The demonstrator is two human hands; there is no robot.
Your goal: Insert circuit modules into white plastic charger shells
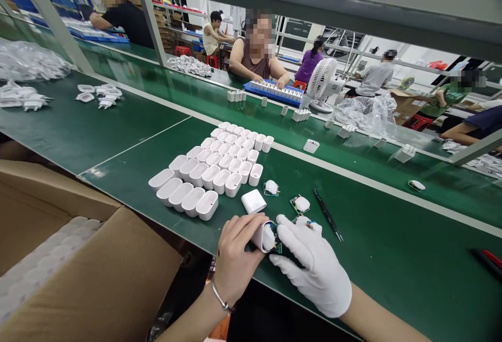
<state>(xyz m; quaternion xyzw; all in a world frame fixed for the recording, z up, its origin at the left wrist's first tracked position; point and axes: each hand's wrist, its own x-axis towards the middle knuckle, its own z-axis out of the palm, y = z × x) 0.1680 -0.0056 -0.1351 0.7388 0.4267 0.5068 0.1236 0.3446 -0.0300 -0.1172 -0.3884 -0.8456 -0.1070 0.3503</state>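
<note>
Cardboard box [98, 279] fills the near left corner, its flap open over a tray of white foam inside, hard against the edge of the green bench [392, 248] that runs across the whole view. On the bench, well ahead of the hands, stands a block of empty white shells [212, 167] in tidy rows, open ends up; one closed shell [253, 201] lies alone just beside the block. Over the near edge the bare left hand [235, 258], a bangle at its wrist, has its fingers clamped round a shell [262, 236] held on its side, open mouth towards the right. The gloved right hand [309, 266] has its fingers pinched together on a small green board [274, 240] with a white part on it, sitting at the mouth of the shell, partly in. To seat it well, the board should probably stay square to the opening and slide in straight, the left hand holding the shell steady, without forcing it. Three more boards [301, 204] lie near, just past the hands, and black tweezers [327, 215] rest to their right. The shell is glossy white plastic with rounded corners, small enough to close a hand on. Across the far bench, other people work at blue trays [274, 91].
</note>
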